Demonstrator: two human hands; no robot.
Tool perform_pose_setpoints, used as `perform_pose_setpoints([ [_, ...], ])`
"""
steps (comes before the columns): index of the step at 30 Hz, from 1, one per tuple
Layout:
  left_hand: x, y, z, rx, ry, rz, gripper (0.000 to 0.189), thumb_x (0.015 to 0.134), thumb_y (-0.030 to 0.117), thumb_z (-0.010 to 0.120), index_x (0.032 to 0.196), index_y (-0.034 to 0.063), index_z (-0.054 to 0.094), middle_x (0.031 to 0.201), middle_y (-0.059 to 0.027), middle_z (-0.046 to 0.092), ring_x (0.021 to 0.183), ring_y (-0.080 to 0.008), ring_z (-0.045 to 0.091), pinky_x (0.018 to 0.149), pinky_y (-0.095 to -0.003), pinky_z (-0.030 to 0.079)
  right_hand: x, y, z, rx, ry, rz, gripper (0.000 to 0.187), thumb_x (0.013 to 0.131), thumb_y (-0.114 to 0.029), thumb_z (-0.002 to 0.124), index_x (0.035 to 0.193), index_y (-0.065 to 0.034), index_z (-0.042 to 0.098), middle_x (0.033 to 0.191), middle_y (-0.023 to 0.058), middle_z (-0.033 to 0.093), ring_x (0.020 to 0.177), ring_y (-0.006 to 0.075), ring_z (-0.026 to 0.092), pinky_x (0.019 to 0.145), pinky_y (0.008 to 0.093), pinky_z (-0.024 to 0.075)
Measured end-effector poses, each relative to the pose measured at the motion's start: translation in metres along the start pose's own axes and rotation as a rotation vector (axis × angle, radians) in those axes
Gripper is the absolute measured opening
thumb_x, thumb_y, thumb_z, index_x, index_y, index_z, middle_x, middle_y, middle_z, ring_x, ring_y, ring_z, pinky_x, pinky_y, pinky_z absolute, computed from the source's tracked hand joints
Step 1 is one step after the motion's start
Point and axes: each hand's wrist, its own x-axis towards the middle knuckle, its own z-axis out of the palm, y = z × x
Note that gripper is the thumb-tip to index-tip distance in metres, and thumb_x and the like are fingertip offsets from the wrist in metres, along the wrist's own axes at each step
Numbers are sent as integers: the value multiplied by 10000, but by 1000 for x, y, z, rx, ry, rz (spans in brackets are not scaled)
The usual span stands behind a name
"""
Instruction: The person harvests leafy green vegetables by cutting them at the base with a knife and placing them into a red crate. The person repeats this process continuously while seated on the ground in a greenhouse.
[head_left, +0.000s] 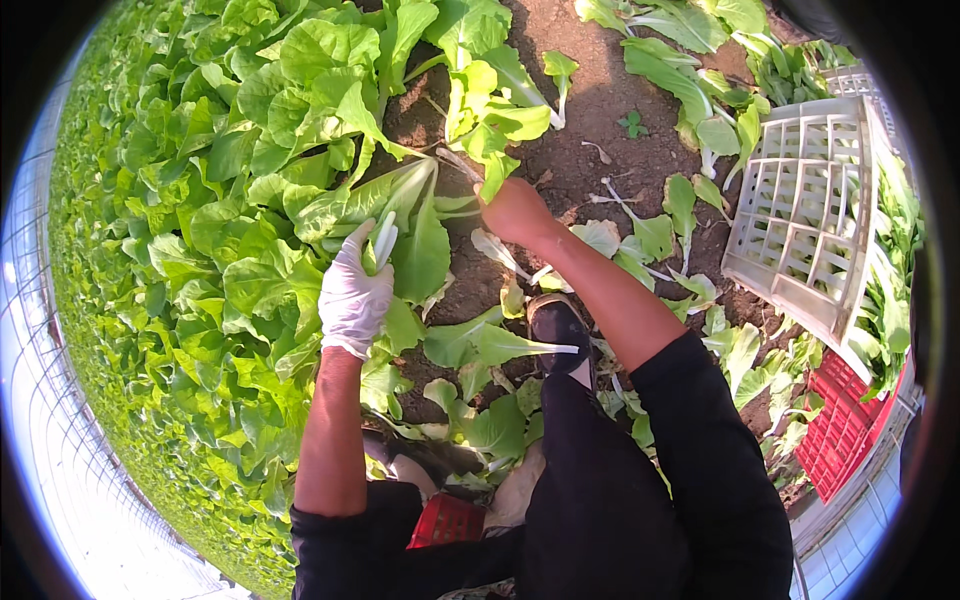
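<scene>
My left hand, in a white glove, is closed around pale stalks of a leafy green at the edge of the planted bed. Just beyond its fingers a rooted-looking leafy green leans over, its pale base pointing away from me. My bare right hand is a fist around a narrow, blade-like tool, whose far end lies close to that base. Its handle is hidden in the fist. A yellowish-green leaf hangs over the knuckles.
Dense leafy greens fill the left side. Loose leaves litter the soil around my shoe. At right stand a tilted white plastic crate with greens behind it and a red crate. Another red crate is beneath me.
</scene>
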Motion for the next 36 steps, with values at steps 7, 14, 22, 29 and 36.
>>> perform_pose_setpoints([
  [7,7,-15,3,-228,-31,-31,561,787,-79,616,1335,15,539,1203,-110,634,1034,-152,599,909,-269,480,21,-1,14,111,-22,-65,339,966,-272,479,887,10,650,859,259,655,851,426,643,758,493,502],
  [14,-5,3,-2,-165,54,5,519,795,-60,630,1303,23,569,1161,-98,657,1008,-146,612,904,-270,482,13,2,13,-18,-30,-26,352,969,-282,481,909,14,661,847,255,655,832,417,647,747,484,506],
  [22,-76,42,-24,-411,39,54,522,799,-108,627,1297,45,584,1209,-101,654,1055,-138,610,941,-284,471,-78,2,-23,1196,-173,255,408,922,-384,656,1171,-62,633,805,24,576,654,67,530,494,231,434],
  [29,-139,57,-6,-707,-90,-152,531,753,-188,651,1231,41,612,1273,-104,628,1093,-131,605,939,-277,499,-119,-18,-40,1519,-155,-38,603,825,-349,771,1309,-61,557,931,-3,607,635,72,519,517,216,423],
  [36,-159,89,-35,-702,-53,-290,648,770,-174,628,1367,56,522,1148,-84,643,924,-130,638,834,-260,538,-149,3,-61,1174,93,-78,416,725,-93,836,1103,-39,669,1123,76,643,993,139,616,856,299,503],
])
